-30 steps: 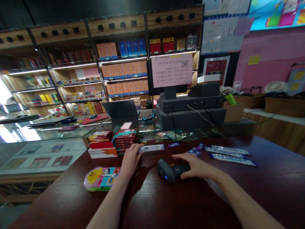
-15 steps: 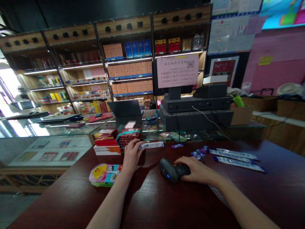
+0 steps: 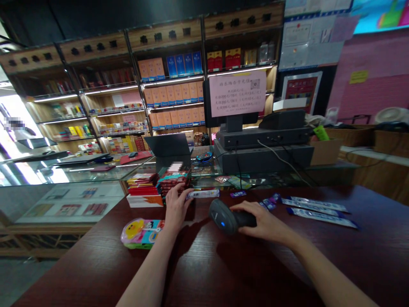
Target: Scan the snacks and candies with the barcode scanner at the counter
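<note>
In the head view my right hand (image 3: 262, 224) is wrapped around the handle of a dark barcode scanner (image 3: 221, 216) with a blue light, raised a little above the table. My left hand (image 3: 176, 205) pinches the left end of a slim white wrapped stick packet (image 3: 204, 194) between fingertips. Just behind that hand are stacked brownish-red packets (image 3: 171, 182) and, left of them, a pile of red and yellow packets (image 3: 142, 187) in a white box. A colourful duck-printed toy package (image 3: 140, 233) lies beside my left forearm, which partly covers it.
Three long blue-and-white packets (image 3: 322, 217) lie at the right of the dark wooden table (image 3: 223, 273), near small purple packets (image 3: 270, 202) and one purple piece (image 3: 238, 194). A cash register (image 3: 263, 155) with cables stands behind, beside a glass counter and stocked shelves.
My right hand has lifted the scanner off the table and turned its head slightly up and left. My left hand and the stick packet have stayed nearly in place.
</note>
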Tool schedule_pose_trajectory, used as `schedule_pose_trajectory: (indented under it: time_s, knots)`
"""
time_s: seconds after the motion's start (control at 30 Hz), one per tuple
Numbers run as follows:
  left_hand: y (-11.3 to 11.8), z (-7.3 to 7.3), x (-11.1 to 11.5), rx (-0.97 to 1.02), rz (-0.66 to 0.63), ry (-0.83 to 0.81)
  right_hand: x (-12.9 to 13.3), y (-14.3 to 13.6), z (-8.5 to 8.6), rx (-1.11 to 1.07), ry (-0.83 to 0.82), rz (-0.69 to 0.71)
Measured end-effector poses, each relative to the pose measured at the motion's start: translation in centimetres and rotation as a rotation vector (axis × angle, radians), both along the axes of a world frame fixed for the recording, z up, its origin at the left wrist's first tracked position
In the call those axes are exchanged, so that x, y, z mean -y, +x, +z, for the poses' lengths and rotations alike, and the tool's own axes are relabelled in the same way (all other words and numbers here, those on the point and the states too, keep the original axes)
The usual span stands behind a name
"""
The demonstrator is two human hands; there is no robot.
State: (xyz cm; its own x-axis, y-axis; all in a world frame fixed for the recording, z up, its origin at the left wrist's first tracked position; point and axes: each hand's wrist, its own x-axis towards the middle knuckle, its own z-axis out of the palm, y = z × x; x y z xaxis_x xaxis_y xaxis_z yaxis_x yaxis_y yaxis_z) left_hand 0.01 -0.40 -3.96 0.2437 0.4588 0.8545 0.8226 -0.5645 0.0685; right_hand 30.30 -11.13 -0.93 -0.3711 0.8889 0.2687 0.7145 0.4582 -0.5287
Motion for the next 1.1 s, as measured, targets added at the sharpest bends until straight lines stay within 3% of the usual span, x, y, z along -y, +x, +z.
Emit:
schedule_pose_trajectory:
  time_s: [0.83,1.1]
  knots:
    - [-0.1,-0.3,-0.4,0.004,-0.019,-0.005,0.1,0.1,0.4,0.004,-0.05,0.007]
    - [-0.1,-0.1,-0.2,0.027,-0.026,-0.022,-0.7,0.9,-1.2,0.095,-0.1,0.036]
